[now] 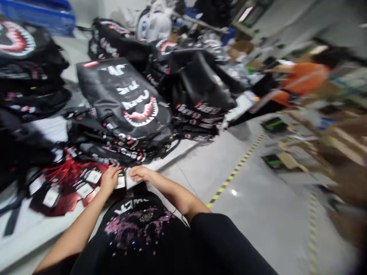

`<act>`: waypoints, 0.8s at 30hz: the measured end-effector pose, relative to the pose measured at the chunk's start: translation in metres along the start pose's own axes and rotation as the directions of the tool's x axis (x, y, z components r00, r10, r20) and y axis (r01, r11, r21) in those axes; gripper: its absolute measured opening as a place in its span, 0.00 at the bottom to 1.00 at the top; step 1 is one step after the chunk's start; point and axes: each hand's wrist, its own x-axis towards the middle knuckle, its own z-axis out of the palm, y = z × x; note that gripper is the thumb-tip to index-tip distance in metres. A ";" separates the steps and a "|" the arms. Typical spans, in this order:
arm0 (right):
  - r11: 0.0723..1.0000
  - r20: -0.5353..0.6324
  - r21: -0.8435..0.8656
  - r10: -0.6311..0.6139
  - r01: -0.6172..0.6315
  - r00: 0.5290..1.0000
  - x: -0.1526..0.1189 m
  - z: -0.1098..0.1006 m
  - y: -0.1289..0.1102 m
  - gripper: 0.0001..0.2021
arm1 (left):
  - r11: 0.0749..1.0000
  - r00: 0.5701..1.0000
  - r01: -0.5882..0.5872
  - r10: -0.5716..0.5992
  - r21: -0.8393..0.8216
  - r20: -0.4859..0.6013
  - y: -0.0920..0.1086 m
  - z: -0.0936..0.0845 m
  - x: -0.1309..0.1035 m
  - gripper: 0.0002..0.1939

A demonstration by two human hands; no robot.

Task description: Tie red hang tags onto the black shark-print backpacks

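Note:
In the head view my left hand [109, 181] is closed at the edge of a black hang tag [120, 181] with a white label on it. Close beside it, my right hand [140, 173] pinches a white card [131, 181], held just in front of my body. Red and black hang tags [65, 198] with white labels and red cords lie in a heap on the table to the left of my hands. Beyond them rests a stack of black backpacks [126, 95] printed with shark mouths and white lettering. Blur hides the print on the tags and card.
More black bags [197, 84] stand stacked to the right, others [31, 68] at the left. A blue crate [38, 17] is at the back. A person in orange [304, 82] is among cardboard boxes [349, 141] at right. Yellow-black tape [236, 170] crosses the floor.

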 end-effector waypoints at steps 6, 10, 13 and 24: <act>0.997 0.118 0.060 0.032 -0.039 0.992 0.019 -0.003 0.003 0.06 | 0.920 0.955 -0.291 0.261 0.264 0.142 0.003 -0.001 -0.003 0.14; 0.989 0.076 0.147 0.007 -0.018 0.997 0.018 -0.001 0.012 0.08 | 0.884 0.958 -0.287 0.260 0.368 0.122 0.014 -0.001 -0.010 0.13; 0.984 0.048 0.178 0.016 -0.025 0.999 0.019 -0.001 0.019 0.08 | 0.931 0.979 -0.179 0.138 0.317 0.148 0.019 0.004 -0.012 0.12; 0.974 -0.006 0.228 -0.003 0.004 1.000 0.021 0.000 0.017 0.09 | 0.998 0.987 0.053 -0.045 -0.047 0.152 0.020 0.009 -0.010 0.14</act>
